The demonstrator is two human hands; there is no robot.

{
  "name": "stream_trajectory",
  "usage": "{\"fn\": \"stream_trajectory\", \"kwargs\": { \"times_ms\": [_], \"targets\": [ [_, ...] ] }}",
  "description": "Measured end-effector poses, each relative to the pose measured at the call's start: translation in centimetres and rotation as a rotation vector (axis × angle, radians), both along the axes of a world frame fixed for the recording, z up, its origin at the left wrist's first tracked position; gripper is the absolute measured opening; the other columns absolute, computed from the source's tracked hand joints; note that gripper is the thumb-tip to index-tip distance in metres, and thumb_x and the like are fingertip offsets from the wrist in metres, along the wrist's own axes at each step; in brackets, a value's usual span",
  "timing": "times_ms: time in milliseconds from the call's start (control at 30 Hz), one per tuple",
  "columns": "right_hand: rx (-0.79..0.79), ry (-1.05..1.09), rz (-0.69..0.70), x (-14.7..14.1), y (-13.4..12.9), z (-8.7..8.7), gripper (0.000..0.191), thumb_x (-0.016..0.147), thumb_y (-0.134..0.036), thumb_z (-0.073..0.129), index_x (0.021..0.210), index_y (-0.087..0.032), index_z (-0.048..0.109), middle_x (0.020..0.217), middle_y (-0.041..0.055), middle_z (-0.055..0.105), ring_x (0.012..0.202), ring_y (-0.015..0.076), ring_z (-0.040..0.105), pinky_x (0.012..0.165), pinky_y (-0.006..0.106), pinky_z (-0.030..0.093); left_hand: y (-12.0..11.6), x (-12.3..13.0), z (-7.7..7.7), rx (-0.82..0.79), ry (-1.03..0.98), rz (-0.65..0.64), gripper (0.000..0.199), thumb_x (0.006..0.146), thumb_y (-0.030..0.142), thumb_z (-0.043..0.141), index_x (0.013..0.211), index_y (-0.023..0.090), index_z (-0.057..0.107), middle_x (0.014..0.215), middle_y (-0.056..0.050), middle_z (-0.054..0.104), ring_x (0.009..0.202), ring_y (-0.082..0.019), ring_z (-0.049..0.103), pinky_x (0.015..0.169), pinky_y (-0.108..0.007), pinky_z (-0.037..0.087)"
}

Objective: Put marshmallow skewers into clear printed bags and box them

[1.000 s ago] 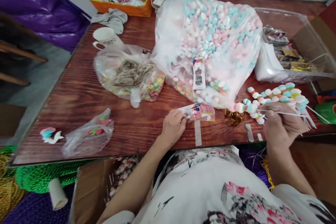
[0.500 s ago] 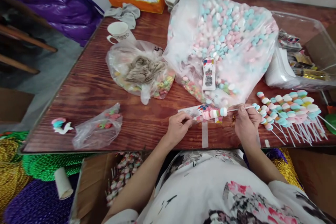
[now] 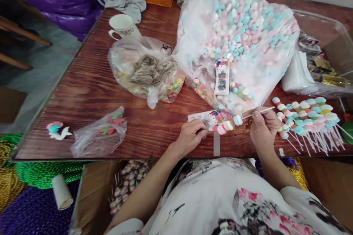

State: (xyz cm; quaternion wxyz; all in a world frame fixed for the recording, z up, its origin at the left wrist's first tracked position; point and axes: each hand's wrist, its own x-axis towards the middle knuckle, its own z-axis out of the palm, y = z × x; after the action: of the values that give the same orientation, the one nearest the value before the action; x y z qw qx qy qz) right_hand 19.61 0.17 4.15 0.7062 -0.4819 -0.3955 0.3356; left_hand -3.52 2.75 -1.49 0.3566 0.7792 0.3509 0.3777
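Note:
My right hand (image 3: pixel 263 126) pinches the white stick of a marshmallow skewer (image 3: pixel 228 125). Pink, white and pale blue pieces are threaded on it, slanting down to the left. Close to the skewer's left end is my left hand (image 3: pixel 192 136), thumb and fingertips pressed together; whatever they may hold is hidden. Behind that hand, a printed clear wrapper (image 3: pixel 200 117) lies on the table, partly under the skewer. Several more marshmallow skewers (image 3: pixel 306 115) lie in a pile right of my right hand, sticks toward me.
A large bag of marshmallows (image 3: pixel 239 33) with a stack of printed labels (image 3: pixel 222 78) on it lies behind my hands. Left of it are a bag of gummies (image 3: pixel 124 77) and a mug (image 3: pixel 124 25). A plastic bin (image 3: pixel 325 90) stands at right, a small clear bag (image 3: pixel 93 139) at left.
The skewer now tilts more, its left end lower and its stick end raised by my right hand. My left fingers have curled in near its end. The camera view has shifted slightly.

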Motion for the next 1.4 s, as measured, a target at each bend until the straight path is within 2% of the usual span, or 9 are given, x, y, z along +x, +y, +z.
{"fn": "stream_trajectory", "kwargs": {
  "times_ms": [167, 300, 533, 700, 867, 1067, 1133, 1267, 1400],
  "targets": [
    [0.0, 0.035, -0.021, 0.6, 0.5, 0.6, 0.009, 0.081, -0.027, 0.069, 0.081, -0.02, 0.063, 0.067, -0.0016, 0.071, 0.053, 0.0126, 0.064, 0.05, 0.024, 0.051, -0.1, 0.4, 0.2, 0.132, -0.023, -0.139, 0.012, 0.088, 0.022, 0.064, 0.078, 0.016, 0.065, 0.068, -0.001, 0.062, 0.067, -0.012, 0.058, 0.066, -0.024, 0.046],
    [-0.007, 0.01, 0.031, 1.0, 0.2, 0.6, 0.009, 0.082, -0.027, 0.07, 0.082, -0.02, 0.064, 0.07, -0.0007, 0.072, 0.054, 0.013, 0.064, 0.051, 0.025, 0.052, -0.4, 0.5, 0.0, 0.127, -0.101, -0.14, 0.009, 0.089, 0.019, 0.062, 0.081, 0.016, 0.066, 0.069, -0.001, 0.064, 0.07, -0.013, 0.06, 0.069, -0.025, 0.048],
    [0.032, 0.039, -0.071, 2.9, -0.1, 1.6, 0.009, 0.082, -0.026, 0.068, 0.077, -0.019, 0.064, 0.067, -0.0007, 0.072, 0.053, 0.0121, 0.064, 0.051, 0.024, 0.051, -0.9, 0.2, 0.2, 0.027, -0.144, -0.057, 0.006, 0.084, 0.017, 0.07, 0.078, 0.015, 0.069, 0.069, -0.002, 0.066, 0.068, -0.012, 0.062, 0.067, -0.024, 0.049],
    [0.105, 0.029, -0.057, 3.0, -0.8, 2.5, 0.007, 0.083, -0.024, 0.067, 0.078, -0.02, 0.065, 0.067, -0.0001, 0.072, 0.054, 0.0133, 0.065, 0.053, 0.026, 0.054, -0.8, 0.7, 0.8, -0.002, -0.186, -0.084, 0.005, 0.082, 0.016, 0.071, 0.078, 0.016, 0.07, 0.069, -0.001, 0.067, 0.066, -0.011, 0.062, 0.064, -0.023, 0.049],
    [0.161, -0.147, 0.021, 2.6, -2.0, 2.9, 0.002, 0.085, -0.02, 0.066, 0.083, -0.022, 0.067, 0.073, 0.0005, 0.073, 0.061, 0.0158, 0.068, 0.052, 0.028, 0.055, -0.7, 1.3, 0.9, 0.057, -0.185, -0.109, 0.006, 0.083, 0.019, 0.07, 0.078, 0.016, 0.07, 0.07, -0.002, 0.066, 0.067, -0.012, 0.062, 0.064, -0.024, 0.049],
    [0.376, -0.544, 0.229, 3.1, -3.6, 3.5, 0.028, 0.078, -0.005, 0.066, 0.099, -0.023, 0.069, 0.08, 0.0017, 0.075, 0.072, 0.0204, 0.072, 0.061, 0.034, 0.059, -1.4, 2.2, 1.0, 0.168, -0.019, -0.068, 0.016, 0.086, 0.021, 0.068, 0.071, 0.016, 0.064, 0.062, 0.001, 0.057, 0.059, -0.01, 0.052, 0.059, -0.024, 0.041],
    [0.4, -0.585, 0.246, 3.0, -3.9, 3.5, 0.03, 0.077, -0.004, 0.067, 0.1, -0.023, 0.069, 0.079, 0.0011, 0.075, 0.071, 0.0198, 0.072, 0.061, 0.033, 0.059, -1.8, 2.7, 1.2, 0.232, 0.047, -0.024, 0.02, 0.087, 0.023, 0.066, 0.069, 0.016, 0.06, 0.06, 0.002, 0.054, 0.058, -0.01, 0.049, 0.057, -0.023, 0.038],
    [0.107, -0.211, 0.086, 2.5, -3.1, 2.5, 0.009, 0.086, -0.015, 0.061, 0.083, -0.021, 0.067, 0.071, -0.0007, 0.071, 0.055, 0.012, 0.064, 0.051, 0.024, 0.052, -2.8, 3.5, 1.4, 0.314, 0.089, 0.011, 0.021, 0.089, 0.022, 0.062, 0.07, 0.016, 0.057, 0.061, 0.001, 0.051, 0.059, -0.011, 0.046, 0.057, -0.024, 0.036],
    [-0.044, 0.079, -0.004, 2.6, -1.9, 0.8, 0.011, 0.085, -0.026, 0.066, 0.076, -0.02, 0.063, 0.064, -0.0032, 0.068, 0.047, 0.0083, 0.057, 0.045, 0.019, 0.045, -3.3, 3.5, 1.3, 0.315, -0.01, -0.043, 0.013, 0.088, 0.019, 0.063, 0.076, 0.017, 0.058, 0.066, 0.0, 0.054, 0.063, -0.012, 0.049, 0.061, -0.025, 0.041]
  ]
}}
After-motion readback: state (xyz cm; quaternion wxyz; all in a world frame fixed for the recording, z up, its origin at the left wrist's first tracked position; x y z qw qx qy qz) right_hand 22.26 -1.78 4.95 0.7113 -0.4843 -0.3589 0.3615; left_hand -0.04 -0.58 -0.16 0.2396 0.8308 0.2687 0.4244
